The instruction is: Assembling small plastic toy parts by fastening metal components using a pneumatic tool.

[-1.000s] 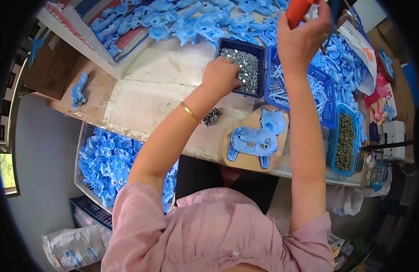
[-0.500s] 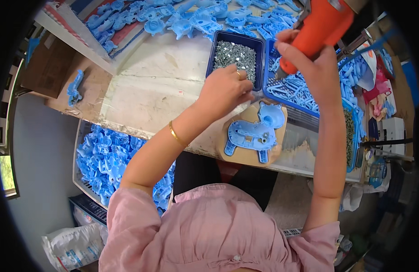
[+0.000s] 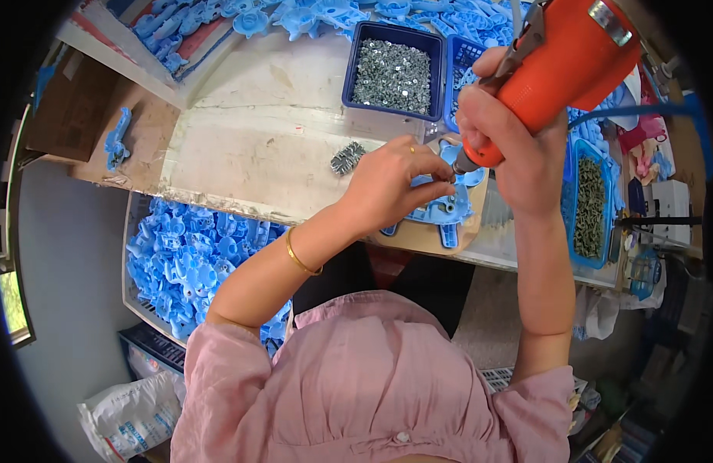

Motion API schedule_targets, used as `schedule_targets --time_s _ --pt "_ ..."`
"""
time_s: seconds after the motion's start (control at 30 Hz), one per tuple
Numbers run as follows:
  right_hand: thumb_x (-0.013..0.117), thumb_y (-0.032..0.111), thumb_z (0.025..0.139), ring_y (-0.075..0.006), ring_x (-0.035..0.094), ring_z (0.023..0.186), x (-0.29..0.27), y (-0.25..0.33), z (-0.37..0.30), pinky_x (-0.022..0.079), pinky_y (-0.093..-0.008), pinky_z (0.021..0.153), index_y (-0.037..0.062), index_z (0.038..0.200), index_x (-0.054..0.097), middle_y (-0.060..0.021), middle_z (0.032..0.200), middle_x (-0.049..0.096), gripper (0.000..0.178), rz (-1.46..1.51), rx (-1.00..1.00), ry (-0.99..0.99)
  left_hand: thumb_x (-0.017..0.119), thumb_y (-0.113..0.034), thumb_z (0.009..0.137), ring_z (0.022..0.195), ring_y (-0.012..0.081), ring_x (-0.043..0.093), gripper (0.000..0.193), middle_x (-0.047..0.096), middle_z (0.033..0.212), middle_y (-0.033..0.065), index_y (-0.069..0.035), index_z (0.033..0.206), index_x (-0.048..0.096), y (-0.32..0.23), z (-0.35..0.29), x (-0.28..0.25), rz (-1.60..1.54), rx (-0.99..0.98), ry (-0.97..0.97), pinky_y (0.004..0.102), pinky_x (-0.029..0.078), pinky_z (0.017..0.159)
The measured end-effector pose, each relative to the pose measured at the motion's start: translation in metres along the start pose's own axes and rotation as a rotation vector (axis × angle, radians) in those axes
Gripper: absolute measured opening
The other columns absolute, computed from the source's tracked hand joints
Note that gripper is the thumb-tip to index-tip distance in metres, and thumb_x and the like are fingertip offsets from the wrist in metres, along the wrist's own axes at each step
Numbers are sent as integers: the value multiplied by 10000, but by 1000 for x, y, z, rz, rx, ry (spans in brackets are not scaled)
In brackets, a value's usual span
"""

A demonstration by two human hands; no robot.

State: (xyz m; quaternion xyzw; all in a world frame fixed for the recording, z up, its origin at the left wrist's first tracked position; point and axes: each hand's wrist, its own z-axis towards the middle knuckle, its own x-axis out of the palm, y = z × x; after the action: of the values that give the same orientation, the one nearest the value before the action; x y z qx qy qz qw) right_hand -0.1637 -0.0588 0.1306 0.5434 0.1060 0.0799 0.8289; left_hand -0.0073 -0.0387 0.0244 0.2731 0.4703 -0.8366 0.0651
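A flat board (image 3: 409, 238) at the table's front edge carries a light-blue plastic animal-shaped shell (image 3: 458, 207), partly hidden by my hands. My right hand (image 3: 518, 147) is wrapped round an orange power screwdriver (image 3: 566, 65), whose metal bit points down at the shell. Beside the bit tip, my left hand (image 3: 391, 181) reaches over the shell with thumb and fingers pinched; whatever they hold is too small to make out. A little heap of screws (image 3: 347, 158) lies on the table just left of that hand.
A dark-blue tray (image 3: 346, 91) of small metal pieces stands behind my hands, with a blue basket (image 3: 451, 108) beside it. More screws fill a light-blue tray (image 3: 578, 231) at right. Blue parts (image 3: 187, 266) fill a crate below left. A blue cable (image 3: 642, 109) runs at right.
My left hand has drawn back from the tray of metal pieces to the shell. The screwdriver has come down and left to meet it. The heap of screws now shows.
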Motion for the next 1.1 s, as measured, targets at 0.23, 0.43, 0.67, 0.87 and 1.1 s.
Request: schedule_targets --time_s 0.23,0.43,0.67,0.87,1.1 --pt "714 57 883 -80 557 606 2 -8 0 455 -248 571 -11 1114 604 -32 747 613 265 81 -36 -29 793 -252 831 863 266 641 138 728 873 29 -126 872 755 1 -3 1 -43 -13 -11 386 526 751" --pt "717 63 886 -79 553 608 2 -10 -3 452 -247 572 -14 1119 601 -32 753 606 272 140 11 -27 782 -231 844 901 271 634 137 727 897 37 -111 900 746 6 -10 5 -79 -38 -1 389 522 765" --pt "665 57 906 -89 515 614 0 -16 -7 452 -291 608 -8 1170 558 -35 788 571 292 162 -16 -57 775 -236 850 907 273 633 136 728 902 37 -114 902 742 4 -11 0 -87 -27 28 392 525 765" --pt "649 46 912 -91 513 616 1 -16 -6 443 -287 601 4 1183 551 -39 792 579 291 164 -46 -45 771 -254 853 909 269 634 138 727 893 33 -128 907 747 5 -9 -4 -28 -34 39 397 528 751" --pt "641 32 910 -90 494 619 4 -14 -6 421 -275 595 4 1185 544 -44 796 582 293 91 -2 38 764 -232 859 923 276 630 129 727 901 40 -113 903 743 6 -13 -3 -73 -24 34 395 524 778"
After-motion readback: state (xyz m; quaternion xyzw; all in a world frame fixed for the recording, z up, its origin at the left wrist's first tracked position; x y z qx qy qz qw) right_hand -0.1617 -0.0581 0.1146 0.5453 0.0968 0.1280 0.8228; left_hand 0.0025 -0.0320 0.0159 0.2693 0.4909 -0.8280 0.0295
